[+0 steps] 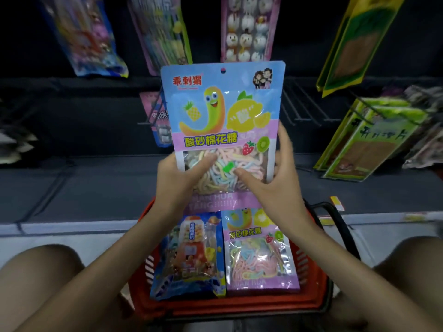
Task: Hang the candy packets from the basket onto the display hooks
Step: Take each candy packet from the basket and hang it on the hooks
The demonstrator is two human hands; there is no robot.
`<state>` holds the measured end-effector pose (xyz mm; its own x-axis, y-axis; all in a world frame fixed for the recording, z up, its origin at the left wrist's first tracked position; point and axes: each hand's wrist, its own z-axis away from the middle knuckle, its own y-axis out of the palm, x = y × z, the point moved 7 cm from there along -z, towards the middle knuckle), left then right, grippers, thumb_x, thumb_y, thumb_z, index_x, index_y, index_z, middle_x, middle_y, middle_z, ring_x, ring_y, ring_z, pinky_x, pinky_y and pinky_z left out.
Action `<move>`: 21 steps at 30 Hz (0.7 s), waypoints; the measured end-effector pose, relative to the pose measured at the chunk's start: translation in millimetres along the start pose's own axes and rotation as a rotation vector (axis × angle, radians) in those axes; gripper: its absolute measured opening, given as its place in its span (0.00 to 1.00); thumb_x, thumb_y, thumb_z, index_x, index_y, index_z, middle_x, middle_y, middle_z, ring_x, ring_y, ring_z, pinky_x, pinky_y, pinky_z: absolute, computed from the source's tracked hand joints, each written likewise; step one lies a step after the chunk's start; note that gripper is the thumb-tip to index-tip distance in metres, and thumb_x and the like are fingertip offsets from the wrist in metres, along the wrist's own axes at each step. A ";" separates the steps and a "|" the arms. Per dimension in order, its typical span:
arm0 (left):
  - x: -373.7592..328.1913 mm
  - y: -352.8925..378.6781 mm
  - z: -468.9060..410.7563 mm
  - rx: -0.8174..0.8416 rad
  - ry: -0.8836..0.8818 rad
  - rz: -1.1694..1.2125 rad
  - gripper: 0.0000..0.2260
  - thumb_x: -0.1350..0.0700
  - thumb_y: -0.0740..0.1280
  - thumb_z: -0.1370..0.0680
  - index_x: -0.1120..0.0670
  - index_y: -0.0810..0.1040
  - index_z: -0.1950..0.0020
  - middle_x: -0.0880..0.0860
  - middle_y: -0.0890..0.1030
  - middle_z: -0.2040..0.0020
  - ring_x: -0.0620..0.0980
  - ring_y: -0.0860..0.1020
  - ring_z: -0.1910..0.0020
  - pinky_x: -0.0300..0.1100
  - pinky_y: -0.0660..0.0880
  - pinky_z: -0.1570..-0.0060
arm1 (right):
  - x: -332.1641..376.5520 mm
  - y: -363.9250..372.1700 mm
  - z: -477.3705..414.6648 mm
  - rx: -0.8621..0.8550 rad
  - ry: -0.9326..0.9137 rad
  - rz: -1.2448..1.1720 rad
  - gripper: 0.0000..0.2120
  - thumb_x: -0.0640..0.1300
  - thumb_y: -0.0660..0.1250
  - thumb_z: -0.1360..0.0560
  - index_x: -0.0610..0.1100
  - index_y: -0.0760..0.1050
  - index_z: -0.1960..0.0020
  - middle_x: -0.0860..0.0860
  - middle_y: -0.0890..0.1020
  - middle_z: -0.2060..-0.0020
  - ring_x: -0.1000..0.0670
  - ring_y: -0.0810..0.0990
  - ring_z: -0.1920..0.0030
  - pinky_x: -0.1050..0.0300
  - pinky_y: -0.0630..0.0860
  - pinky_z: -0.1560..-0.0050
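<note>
One candy packet (223, 111) is held upright w/ both hands just above the red basket (311, 276). Its long axis runs vertical, hang hole at the top edge, printed front facing the camera. Left hand (175, 180) & right hand (278, 183) each grip the lower half from their own side, thumbs pressed on the clear window, fingers behind. 2 more packets lie flat in the basket, side by side, tops toward the rack: 1 blue packet (189, 255) on the left, 1 pastel packet (259, 252) of the same kind as the held one on the right. Bare wire hooks (304, 104) stick out just right of the held packet's top half.
</note>
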<state>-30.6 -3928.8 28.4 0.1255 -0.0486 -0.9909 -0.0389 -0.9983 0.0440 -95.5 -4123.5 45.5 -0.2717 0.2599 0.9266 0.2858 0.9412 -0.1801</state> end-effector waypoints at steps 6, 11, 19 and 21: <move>-80.2 -14.0 -0.4 -0.042 0.288 -0.001 0.13 0.61 0.77 0.23 0.52 0.81 0.41 0.54 0.87 0.44 0.55 0.85 0.43 0.61 0.82 0.42 | 59.6 7.9 -19.0 -0.090 -0.183 0.020 0.49 0.44 0.77 0.24 0.57 0.48 0.16 0.56 0.68 0.22 0.52 0.72 0.25 0.44 0.76 0.30; -147.4 -28.1 -11.7 -0.101 0.445 -0.061 0.21 0.58 0.78 0.23 0.56 0.74 0.34 0.52 0.83 0.39 0.48 0.83 0.40 0.48 0.81 0.41 | 111.5 10.3 -55.4 -0.091 -0.300 0.079 0.50 0.50 0.78 0.26 0.60 0.49 0.16 0.52 0.67 0.20 0.48 0.69 0.22 0.40 0.71 0.26; -229.7 -33.7 -42.1 -0.166 0.654 -0.085 0.28 0.57 0.78 0.23 0.56 0.69 0.27 0.48 0.80 0.36 0.45 0.81 0.37 0.46 0.77 0.34 | 196.1 15.7 -107.4 -0.095 -0.451 0.158 0.50 0.49 0.79 0.27 0.58 0.50 0.16 0.68 0.61 0.23 0.68 0.61 0.24 0.65 0.63 0.26; -244.1 -38.8 -48.4 -0.195 0.676 -0.056 0.33 0.57 0.78 0.24 0.54 0.65 0.24 0.47 0.79 0.33 0.45 0.80 0.35 0.47 0.77 0.34 | 212.9 18.7 -118.6 -0.089 -0.473 0.212 0.50 0.51 0.78 0.26 0.58 0.50 0.16 0.68 0.63 0.29 0.80 0.59 0.34 0.78 0.59 0.36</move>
<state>-11.7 -3879.9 274.7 0.7131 0.0558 -0.6988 0.1557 -0.9845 0.0803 -39.1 -4076.2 278.6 -0.5789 0.5313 0.6186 0.4509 0.8406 -0.3001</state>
